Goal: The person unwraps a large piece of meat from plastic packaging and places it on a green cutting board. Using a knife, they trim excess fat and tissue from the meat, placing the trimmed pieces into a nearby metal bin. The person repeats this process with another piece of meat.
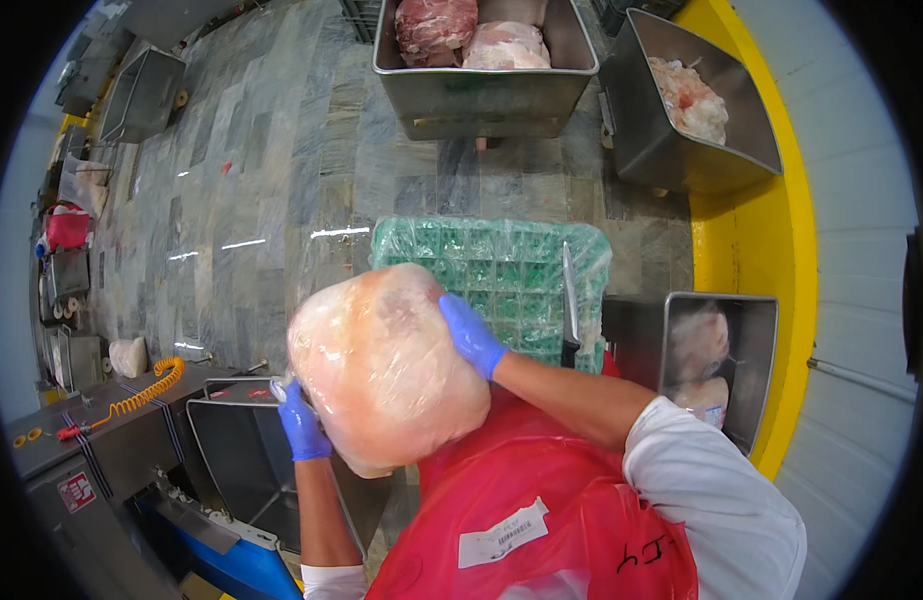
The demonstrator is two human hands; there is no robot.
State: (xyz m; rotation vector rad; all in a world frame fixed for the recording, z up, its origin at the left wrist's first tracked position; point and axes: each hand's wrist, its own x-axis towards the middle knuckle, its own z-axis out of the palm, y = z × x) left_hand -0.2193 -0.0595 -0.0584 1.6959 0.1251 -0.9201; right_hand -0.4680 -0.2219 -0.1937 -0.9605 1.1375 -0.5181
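A large pale, pinkish piece of meat in clear plastic wrap [386,365] is held up in both hands, over the near left corner of a green crate topped with clear plastic [481,250]. My left hand [306,425], in a blue glove, grips its left side, fingers curled around the wrap. My right hand [469,330], also gloved in blue, presses on its right side. A knife with a dark handle [569,310] lies along the crate's right part. My red apron [551,480] is below the meat.
Steel bins hold meat at the top [481,110], upper right [661,160] and lower right [631,330]. A yellow ledge [751,250] runs along the right wall. At lower left stand a steel machine with an orange coiled hose [151,385] and a steel bin [226,450].
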